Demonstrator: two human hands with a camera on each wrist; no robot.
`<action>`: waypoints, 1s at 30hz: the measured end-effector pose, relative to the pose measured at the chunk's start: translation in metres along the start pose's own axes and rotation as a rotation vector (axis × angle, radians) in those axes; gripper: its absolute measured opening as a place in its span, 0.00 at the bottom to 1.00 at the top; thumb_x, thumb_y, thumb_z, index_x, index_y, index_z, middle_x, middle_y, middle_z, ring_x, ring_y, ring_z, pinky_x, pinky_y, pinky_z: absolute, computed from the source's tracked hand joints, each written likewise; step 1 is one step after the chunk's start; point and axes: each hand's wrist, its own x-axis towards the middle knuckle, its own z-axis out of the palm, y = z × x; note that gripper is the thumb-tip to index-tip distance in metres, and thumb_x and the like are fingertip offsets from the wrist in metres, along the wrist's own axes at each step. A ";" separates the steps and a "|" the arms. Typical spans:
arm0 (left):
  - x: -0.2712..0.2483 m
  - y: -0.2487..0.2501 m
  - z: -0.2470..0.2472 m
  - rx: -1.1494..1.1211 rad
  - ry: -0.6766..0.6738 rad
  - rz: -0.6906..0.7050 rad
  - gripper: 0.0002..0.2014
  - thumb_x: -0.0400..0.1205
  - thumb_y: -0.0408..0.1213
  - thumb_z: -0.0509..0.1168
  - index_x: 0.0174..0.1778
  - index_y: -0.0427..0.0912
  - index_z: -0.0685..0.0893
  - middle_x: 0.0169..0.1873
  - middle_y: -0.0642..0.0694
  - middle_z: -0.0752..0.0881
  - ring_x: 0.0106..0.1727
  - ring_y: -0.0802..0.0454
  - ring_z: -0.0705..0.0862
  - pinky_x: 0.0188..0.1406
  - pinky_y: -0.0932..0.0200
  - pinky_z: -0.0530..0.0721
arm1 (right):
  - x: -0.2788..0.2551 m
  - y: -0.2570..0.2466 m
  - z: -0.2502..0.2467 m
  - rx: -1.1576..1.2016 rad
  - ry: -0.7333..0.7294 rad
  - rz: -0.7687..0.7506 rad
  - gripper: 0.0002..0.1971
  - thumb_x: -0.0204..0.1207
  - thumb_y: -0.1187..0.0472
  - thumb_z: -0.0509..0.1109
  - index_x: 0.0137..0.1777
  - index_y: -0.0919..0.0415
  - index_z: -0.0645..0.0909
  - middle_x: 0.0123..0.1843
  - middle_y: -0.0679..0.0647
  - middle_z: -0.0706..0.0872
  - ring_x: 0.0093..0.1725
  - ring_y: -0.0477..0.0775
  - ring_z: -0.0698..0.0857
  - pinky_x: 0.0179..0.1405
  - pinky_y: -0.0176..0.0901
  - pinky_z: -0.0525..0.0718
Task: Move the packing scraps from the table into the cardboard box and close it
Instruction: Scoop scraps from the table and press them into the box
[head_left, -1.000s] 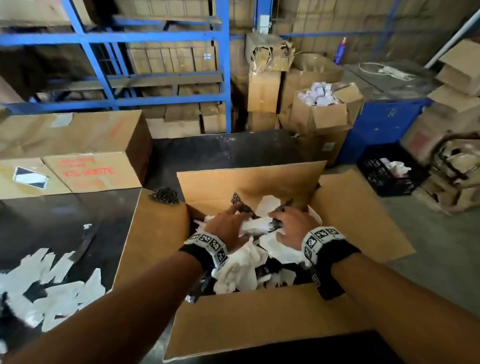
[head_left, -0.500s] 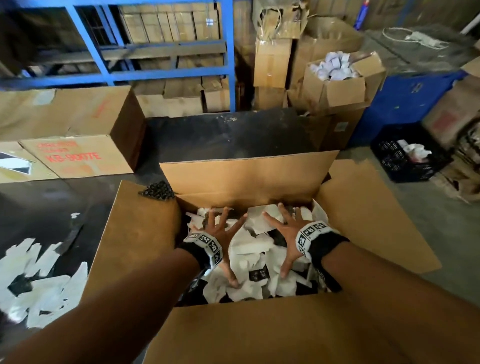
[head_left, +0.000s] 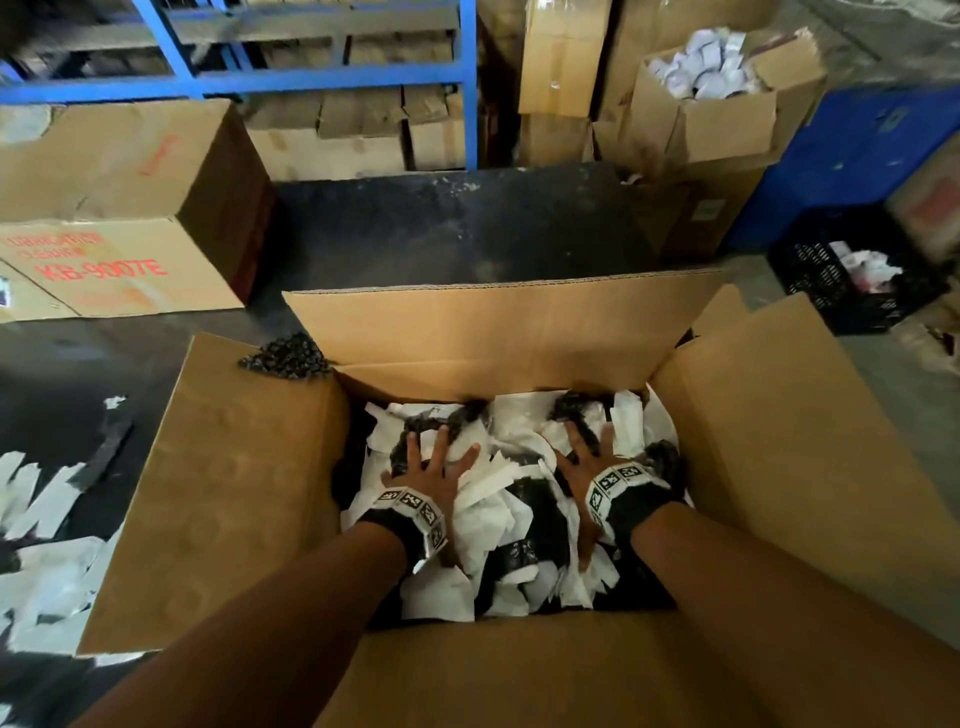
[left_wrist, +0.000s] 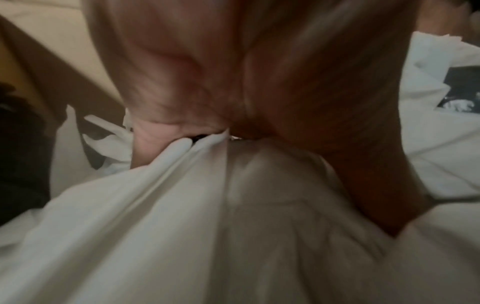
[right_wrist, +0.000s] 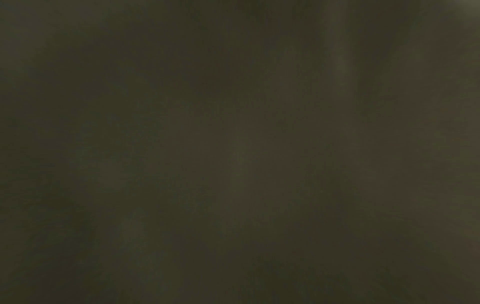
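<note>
Inside cardboard box (head_left: 753, 467), left hand (head_left: 423, 475), right hand (head_left: 584, 460) still flat, pressing scraps (head_left: 493, 514) deeper.

The open brown cardboard box (head_left: 753, 467) gapes upward, four flaps splayed clear; white and black paper scraps (head_left: 498, 514) fill its inside.

Your left hand (head_left: 423, 467) and right hand (head_left: 587, 457) both press flat, fingers spread, on the white and black packing scraps (head_left: 498, 519) inside the open cardboard box (head_left: 234, 493). All four flaps stand open. More white scraps (head_left: 47, 545) lie on the dark table (head_left: 441, 223) left of the box. A printed carton (head_left: 119, 208) sits far left; a black crate (head_left: 852, 270) on the floor, right.
</note>
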 end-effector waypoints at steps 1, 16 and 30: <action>-0.003 -0.001 -0.003 0.002 -0.004 0.003 0.76 0.59 0.56 0.86 0.81 0.70 0.26 0.82 0.47 0.20 0.83 0.27 0.28 0.72 0.12 0.57 | -0.002 0.002 -0.003 -0.009 -0.009 -0.009 0.73 0.64 0.51 0.88 0.82 0.32 0.23 0.85 0.51 0.20 0.83 0.80 0.28 0.74 0.90 0.54; -0.015 -0.008 -0.023 -0.009 -0.028 0.068 0.78 0.49 0.70 0.83 0.84 0.67 0.32 0.86 0.45 0.30 0.84 0.28 0.30 0.72 0.11 0.55 | 0.001 -0.008 -0.013 -0.058 0.002 -0.020 0.81 0.51 0.39 0.90 0.81 0.34 0.20 0.87 0.61 0.24 0.82 0.85 0.33 0.79 0.85 0.49; -0.107 -0.044 -0.096 0.079 0.473 -0.031 0.33 0.75 0.63 0.70 0.72 0.50 0.77 0.64 0.44 0.80 0.66 0.41 0.80 0.54 0.43 0.83 | -0.001 -0.021 -0.002 -0.092 0.007 0.058 0.62 0.73 0.46 0.78 0.86 0.43 0.27 0.87 0.60 0.25 0.82 0.85 0.32 0.78 0.85 0.49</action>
